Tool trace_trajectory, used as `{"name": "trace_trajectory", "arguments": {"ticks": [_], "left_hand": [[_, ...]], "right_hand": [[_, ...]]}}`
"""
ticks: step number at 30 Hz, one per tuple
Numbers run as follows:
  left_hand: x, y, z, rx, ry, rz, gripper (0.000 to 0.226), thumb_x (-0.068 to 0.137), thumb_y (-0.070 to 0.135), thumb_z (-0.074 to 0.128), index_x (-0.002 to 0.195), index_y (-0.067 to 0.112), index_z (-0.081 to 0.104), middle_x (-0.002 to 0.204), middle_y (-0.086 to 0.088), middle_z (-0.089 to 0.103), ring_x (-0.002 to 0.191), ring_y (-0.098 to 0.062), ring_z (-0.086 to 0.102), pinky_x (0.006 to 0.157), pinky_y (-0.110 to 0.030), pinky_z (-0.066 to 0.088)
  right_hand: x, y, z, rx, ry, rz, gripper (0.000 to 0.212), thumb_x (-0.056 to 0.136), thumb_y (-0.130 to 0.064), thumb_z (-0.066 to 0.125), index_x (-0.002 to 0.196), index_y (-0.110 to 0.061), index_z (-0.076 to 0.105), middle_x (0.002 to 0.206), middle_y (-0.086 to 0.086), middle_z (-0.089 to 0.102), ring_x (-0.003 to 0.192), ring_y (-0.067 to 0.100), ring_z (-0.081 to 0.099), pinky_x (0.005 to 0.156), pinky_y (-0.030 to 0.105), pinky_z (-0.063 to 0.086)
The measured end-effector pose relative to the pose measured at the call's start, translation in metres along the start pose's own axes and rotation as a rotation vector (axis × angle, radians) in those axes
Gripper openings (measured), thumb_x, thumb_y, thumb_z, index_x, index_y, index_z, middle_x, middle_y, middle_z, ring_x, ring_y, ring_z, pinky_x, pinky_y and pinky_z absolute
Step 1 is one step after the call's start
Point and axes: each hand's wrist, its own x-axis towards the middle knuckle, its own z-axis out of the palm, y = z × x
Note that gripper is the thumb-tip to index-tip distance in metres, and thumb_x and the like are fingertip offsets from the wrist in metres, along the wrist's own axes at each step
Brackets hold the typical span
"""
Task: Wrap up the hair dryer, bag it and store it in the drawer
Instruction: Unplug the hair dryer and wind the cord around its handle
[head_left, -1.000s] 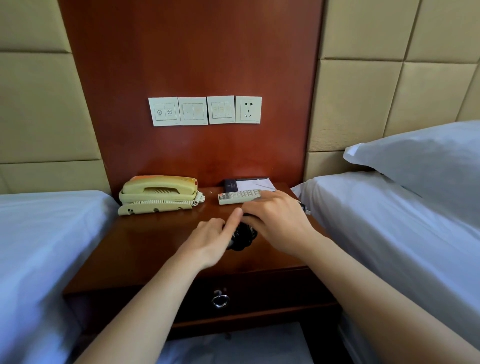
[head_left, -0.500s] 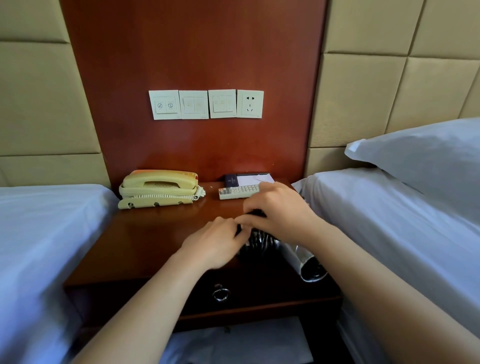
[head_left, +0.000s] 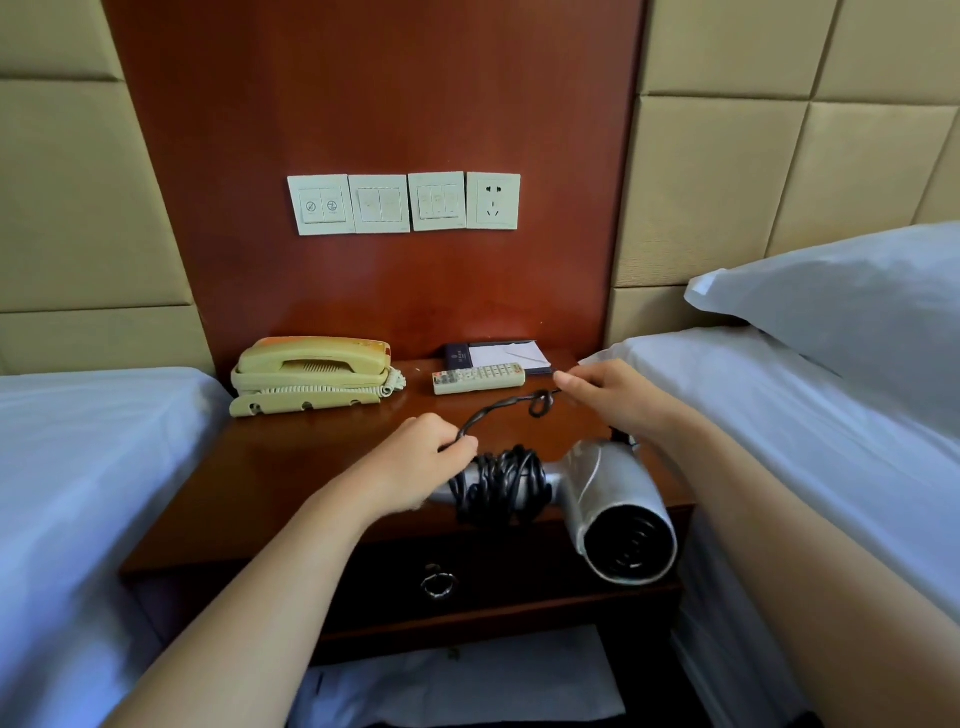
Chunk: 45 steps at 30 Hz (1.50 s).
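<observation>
Pinching black cord (head_left: 498, 405) taut, left hand (head_left: 421, 457) curled low, right hand (head_left: 608, 395) gripping farther end.

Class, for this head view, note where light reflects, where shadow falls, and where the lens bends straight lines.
Head view: soft sheen on the wood panel and the dryer body; head view: drawer front in deep shadow under the tabletop; head view: wall seams tilt and the panel's edges splay toward the top, wide-angle distortion.
</observation>
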Motion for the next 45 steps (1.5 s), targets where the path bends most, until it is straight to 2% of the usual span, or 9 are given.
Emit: {"name": "trace_trajectory", "arguments": {"ticks": [4, 8, 12, 19, 24, 28, 34, 38, 45], "left_hand": [[-0.002, -0.002, -0.004, -0.192, -0.020, -0.010, 0.039, 0.095, 0.012, 0.043, 0.056, 0.005, 0.044, 0.035, -0.002, 0.038, 0.031, -0.017, 0.035, 0.036, -0.020, 0.030], [0.000, -0.007, -0.007, -0.428, 0.027, -0.066, 0.042, 0.098, 0.015, 0.039, 0.057, 0.007, 0.041, 0.033, -0.003, 0.038, 0.025, -0.014, 0.034, 0.035, -0.015, 0.020], [0.002, -0.013, -0.011, -0.669, 0.199, -0.200, 0.039, 0.101, 0.016, 0.029, 0.066, 0.005, 0.042, 0.039, -0.004, 0.040, 0.026, -0.013, 0.033, 0.034, -0.015, 0.018], [0.007, -0.032, -0.015, -0.749, 0.520, -0.457, 0.022, 0.098, 0.021, 0.037, 0.086, 0.006, 0.047, 0.063, -0.009, 0.044, 0.029, -0.012, 0.035, 0.031, -0.015, 0.019], [0.009, -0.035, -0.014, -0.479, 0.597, -0.496, 0.035, 0.098, 0.037, 0.039, 0.096, 0.007, 0.056, 0.075, -0.010, 0.054, 0.040, -0.020, 0.047, 0.032, -0.018, 0.030], [0.006, -0.028, -0.014, 0.037, 0.501, -0.289, 0.050, 0.098, 0.039, 0.035, 0.063, 0.007, 0.051, 0.062, -0.010, 0.054, 0.061, -0.032, 0.060, 0.059, -0.036, 0.048], [-0.002, 0.001, 0.000, 0.359, 0.249, -0.062, 0.048, 0.100, 0.041, 0.029, 0.062, 0.018, 0.047, 0.060, -0.001, 0.048, 0.056, -0.017, 0.047, 0.055, -0.034, 0.035], [-0.004, 0.007, -0.003, 0.263, 0.111, 0.037, 0.053, 0.101, 0.038, 0.031, 0.056, 0.010, 0.037, 0.049, 0.001, 0.039, 0.044, -0.018, 0.042, 0.054, -0.038, 0.039], [-0.004, 0.009, -0.001, -0.002, -0.124, 0.011, 0.045, 0.100, 0.036, 0.034, 0.068, 0.016, 0.057, 0.035, 0.004, 0.043, 0.027, -0.011, 0.041, 0.032, -0.018, 0.033]], "right_hand": [[0.000, 0.032, -0.005, 0.131, 0.055, 0.177, 0.043, 0.095, -0.025, 0.053, 0.061, 0.003, 0.051, 0.066, 0.009, 0.041, 0.060, 0.014, 0.039, 0.064, 0.028, 0.032], [-0.001, 0.038, 0.009, -0.056, -0.003, 0.247, 0.030, 0.093, -0.006, 0.051, 0.065, -0.017, 0.047, 0.067, 0.003, 0.047, 0.060, 0.011, 0.045, 0.068, 0.033, 0.041], [-0.009, 0.025, 0.026, -0.199, -0.127, 0.101, 0.046, 0.095, -0.037, 0.049, 0.055, -0.013, 0.041, 0.055, 0.002, 0.038, 0.054, 0.014, 0.036, 0.060, 0.032, 0.033], [-0.037, -0.044, 0.036, -0.503, -0.363, -0.082, 0.045, 0.094, -0.045, 0.045, 0.057, -0.021, 0.047, 0.067, -0.003, 0.055, 0.074, 0.025, 0.058, 0.072, 0.038, 0.049], [-0.054, -0.094, 0.043, -0.616, -0.294, -0.390, 0.025, 0.097, -0.034, 0.042, 0.094, -0.017, 0.060, 0.090, 0.005, 0.063, 0.084, 0.031, 0.056, 0.065, 0.032, 0.037], [-0.041, -0.098, 0.048, -0.735, 0.023, -0.662, 0.022, 0.095, -0.029, 0.046, 0.093, -0.015, 0.063, 0.085, 0.007, 0.069, 0.075, 0.033, 0.064, 0.054, 0.031, 0.035], [-0.028, -0.087, 0.038, -0.699, 0.259, -0.662, 0.039, 0.085, -0.045, 0.045, 0.066, -0.016, 0.062, 0.058, -0.003, 0.062, 0.050, 0.022, 0.058, 0.042, 0.025, 0.033], [-0.020, -0.073, 0.019, -0.521, 0.067, -0.337, 0.038, 0.080, -0.056, 0.060, 0.072, -0.019, 0.063, 0.066, -0.005, 0.059, 0.065, 0.017, 0.051, 0.062, 0.032, 0.042], [-0.017, -0.046, 0.007, 0.155, -0.275, -0.120, 0.026, 0.088, -0.031, 0.061, 0.068, -0.016, 0.062, 0.066, 0.007, 0.046, 0.060, 0.012, 0.039, 0.056, 0.020, 0.031]]}}
